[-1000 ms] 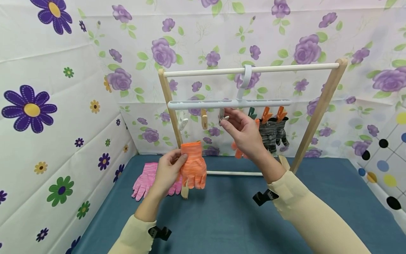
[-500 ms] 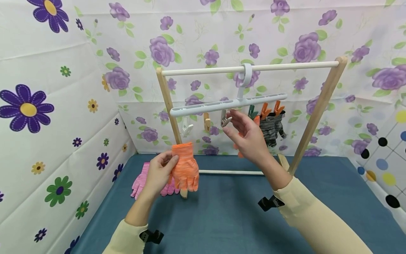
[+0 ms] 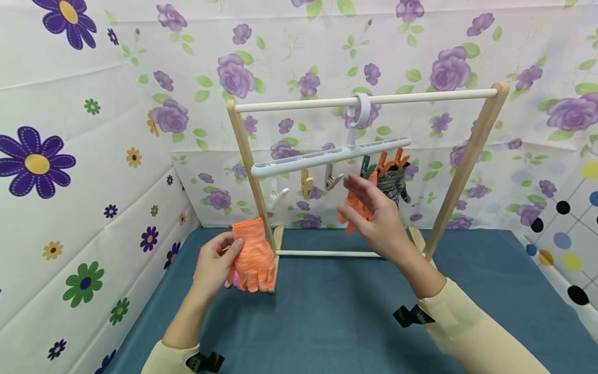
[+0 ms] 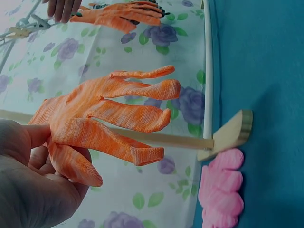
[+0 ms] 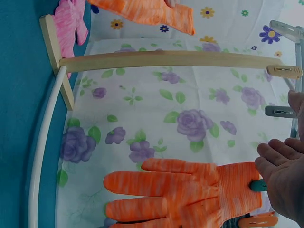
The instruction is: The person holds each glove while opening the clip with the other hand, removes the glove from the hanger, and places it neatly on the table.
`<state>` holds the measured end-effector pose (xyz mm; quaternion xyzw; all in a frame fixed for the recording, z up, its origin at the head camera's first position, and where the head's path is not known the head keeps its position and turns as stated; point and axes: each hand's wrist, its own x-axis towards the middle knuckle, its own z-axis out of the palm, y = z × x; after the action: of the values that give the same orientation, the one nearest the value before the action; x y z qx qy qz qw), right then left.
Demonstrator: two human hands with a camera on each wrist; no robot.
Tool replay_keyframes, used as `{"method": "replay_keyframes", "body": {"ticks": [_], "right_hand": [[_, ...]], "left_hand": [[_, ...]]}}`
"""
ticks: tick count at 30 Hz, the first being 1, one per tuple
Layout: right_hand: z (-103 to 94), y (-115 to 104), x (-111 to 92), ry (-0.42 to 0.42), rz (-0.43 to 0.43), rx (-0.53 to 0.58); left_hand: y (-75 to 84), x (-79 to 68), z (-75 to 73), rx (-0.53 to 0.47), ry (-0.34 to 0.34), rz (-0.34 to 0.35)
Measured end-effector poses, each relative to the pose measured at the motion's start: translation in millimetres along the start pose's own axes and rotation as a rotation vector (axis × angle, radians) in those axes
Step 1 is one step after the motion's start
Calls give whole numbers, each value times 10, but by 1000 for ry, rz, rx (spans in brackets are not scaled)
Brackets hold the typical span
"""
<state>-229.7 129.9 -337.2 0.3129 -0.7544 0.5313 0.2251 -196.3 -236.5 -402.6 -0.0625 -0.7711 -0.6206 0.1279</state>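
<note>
In the head view my left hand [image 3: 210, 267] pinches an orange knit glove [image 3: 256, 262] near its cuff, and the glove's fingers hang down. My right hand [image 3: 379, 223], fingers nearly straight and holding nothing, is just right of a grey clothespin [image 3: 330, 179] on the white hanger [image 3: 303, 163]. Behind that hand hangs a second orange glove [image 5: 185, 190], its cuff held by a green clothespin [image 5: 258, 185]. Orange clothespins [image 3: 384, 165] hold a black-and-grey glove [image 3: 391, 183] farther along. Toward the hanger's left end hang a wooden clothespin [image 3: 306, 184] and a white clothespin [image 3: 276, 196].
The hanger hooks over the top bar [image 3: 430, 97] of a wooden frame. Pink gloves [image 4: 222, 190] lie on the blue tabletop [image 3: 327, 311] by the frame's left foot [image 4: 232, 133]. Flower-printed sheets [image 3: 201, 47] enclose the back and sides.
The right hand has come off the grey clothespin and moved right. The left hand has carried its orange glove left and down. The hanger has swung, its left end dipping.
</note>
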Motion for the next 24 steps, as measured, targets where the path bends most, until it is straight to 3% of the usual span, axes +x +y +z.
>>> {"method": "replay_keyframes", "body": {"ticks": [11, 24], "right_hand": [[-109, 19, -258, -15, -45, -155], [-284, 141, -584, -62, -68, -317]], "left_hand": [[-95, -156, -309, 73, 26, -59], [-245, -308, -744, 176, -5, -150]]}}
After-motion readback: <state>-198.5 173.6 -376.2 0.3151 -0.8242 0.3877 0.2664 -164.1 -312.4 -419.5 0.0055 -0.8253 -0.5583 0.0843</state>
